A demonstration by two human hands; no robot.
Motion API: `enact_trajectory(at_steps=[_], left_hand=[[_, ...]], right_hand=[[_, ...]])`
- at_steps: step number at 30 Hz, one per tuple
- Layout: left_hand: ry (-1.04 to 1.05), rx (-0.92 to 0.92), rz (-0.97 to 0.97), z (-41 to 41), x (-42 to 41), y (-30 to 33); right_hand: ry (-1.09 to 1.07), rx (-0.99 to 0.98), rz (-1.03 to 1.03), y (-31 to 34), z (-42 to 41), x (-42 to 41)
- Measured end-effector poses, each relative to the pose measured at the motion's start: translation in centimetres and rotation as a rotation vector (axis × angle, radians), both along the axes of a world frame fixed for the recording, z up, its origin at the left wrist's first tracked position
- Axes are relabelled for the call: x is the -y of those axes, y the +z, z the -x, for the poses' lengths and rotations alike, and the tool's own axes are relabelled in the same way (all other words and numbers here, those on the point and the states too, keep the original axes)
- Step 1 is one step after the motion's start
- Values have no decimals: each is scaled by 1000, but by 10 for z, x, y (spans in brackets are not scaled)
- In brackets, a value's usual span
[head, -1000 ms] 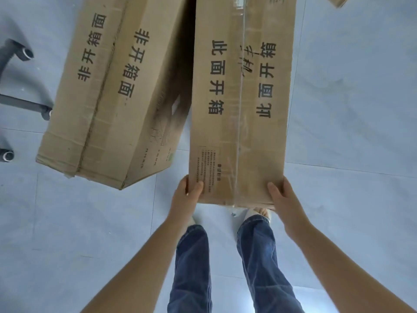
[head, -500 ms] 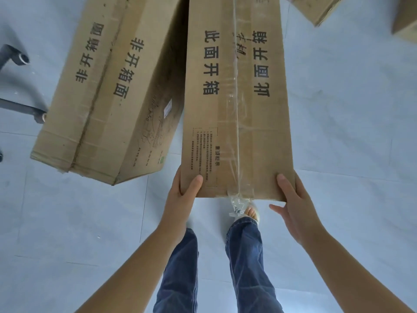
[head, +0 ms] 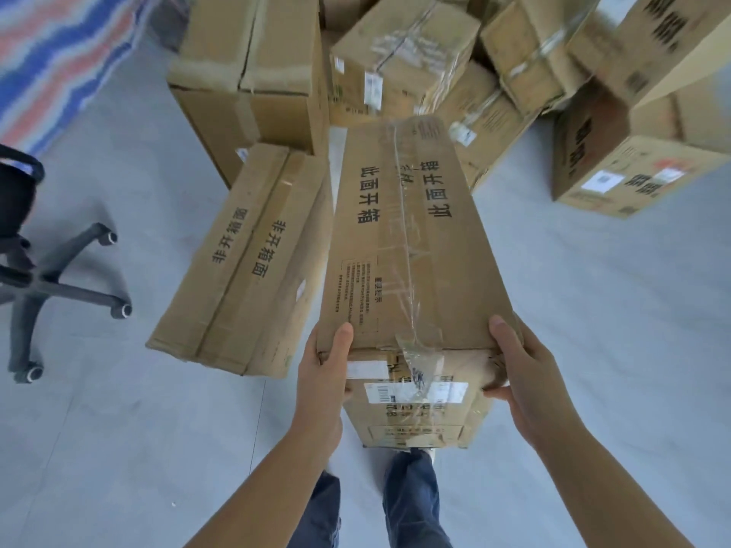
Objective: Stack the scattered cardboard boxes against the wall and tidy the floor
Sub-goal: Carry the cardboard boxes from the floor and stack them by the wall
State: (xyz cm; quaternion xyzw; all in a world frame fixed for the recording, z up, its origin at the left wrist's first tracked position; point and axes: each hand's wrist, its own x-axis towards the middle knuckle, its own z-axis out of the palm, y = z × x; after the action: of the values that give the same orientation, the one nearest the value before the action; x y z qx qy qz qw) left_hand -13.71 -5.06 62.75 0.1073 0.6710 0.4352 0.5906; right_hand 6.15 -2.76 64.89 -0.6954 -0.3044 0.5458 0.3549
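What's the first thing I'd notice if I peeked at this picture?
The long cardboard box in the middle, gripped at its near end by the left hand and the right hand. A second long box lies on the floor just left of it. Behind them sits a jumble of boxes, and a black office chair stands at the left edge.

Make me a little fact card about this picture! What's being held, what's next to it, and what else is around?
held thing: long box, near end lifted
left hand: grips near left corner
right hand: grips near right corner
beside it: second long box, on the floor
behind: pile of boxes
far left: office chair
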Motion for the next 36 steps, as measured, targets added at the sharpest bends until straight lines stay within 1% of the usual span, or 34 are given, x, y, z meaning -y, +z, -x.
enact_trajectory(at_steps=[3,7,11,16,22,25,30,33,36], left_hand=[[7,6,-60,8,4,43],[85,30,-178,16,16,91],[210,52,-295,14,31,132],[442,-29,-382,13,60,165],[738,-199,-437,-6,134,194],[899,-250,-423,-15,177,203],[1138,-232,-341,-33,258,205],[1259,-217,-276,-43,318,197],[1378,-205,-214,-59,392,188]], right_hand=[[15,21,-95,47,11,4],[67,26,-244,106,22,8],[160,-18,-376,150,26,0],[355,-145,-466,174,42,-11],[676,-244,-476,192,64,10],[855,-284,-458,197,79,34],[1115,-311,-404,195,101,94],[1235,-289,-379,191,115,150],[1355,-217,-303,186,127,220]])
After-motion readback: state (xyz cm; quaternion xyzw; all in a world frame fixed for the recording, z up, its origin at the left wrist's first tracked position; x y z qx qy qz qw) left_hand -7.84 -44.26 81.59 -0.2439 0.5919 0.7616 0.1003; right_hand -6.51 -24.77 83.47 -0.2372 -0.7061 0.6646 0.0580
